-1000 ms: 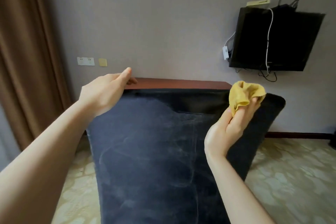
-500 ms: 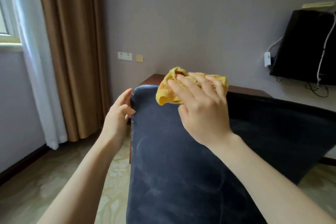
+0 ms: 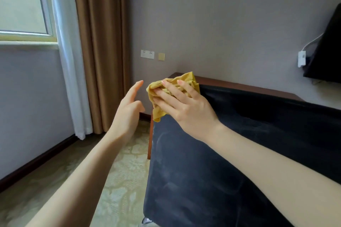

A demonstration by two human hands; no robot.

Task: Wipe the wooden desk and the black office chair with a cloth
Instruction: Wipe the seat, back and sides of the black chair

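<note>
Far left of the left hand: a window [image 3: 20, 2], then a white curtain [image 3: 68, 61] and a brown curtain [image 3: 99, 42] hanging to the patterned carpet [image 3: 120, 171].

Left hand [image 3: 127, 114]: released, fingers straight and loose, holding nothing. It is raised just left of the chair's top corner, apart from both chair and cloth.

On the wall above and between the hands: a white double socket [image 3: 147, 54] and a small yellow plate [image 3: 161, 57]. Any markings on them are too small to read.

Cloth [image 3: 157, 112]: yellow, bunched, lying on the top left corner of the black chair [image 3: 203, 171] back, one fold hanging over the edge.

Right hand [image 3: 184, 108]: fingers spread and nearly straight, pressing the cloth onto the chair. The thumb is hidden. Pale smears show on the chair back below this hand.

Desk [image 3: 239, 84]: its wooden edge runs behind the chair, just beyond the right fingertips.

Far right: a white plug [image 3: 301, 59] with its cable, beside a black television [image 3: 328, 51] on the wall.
</note>
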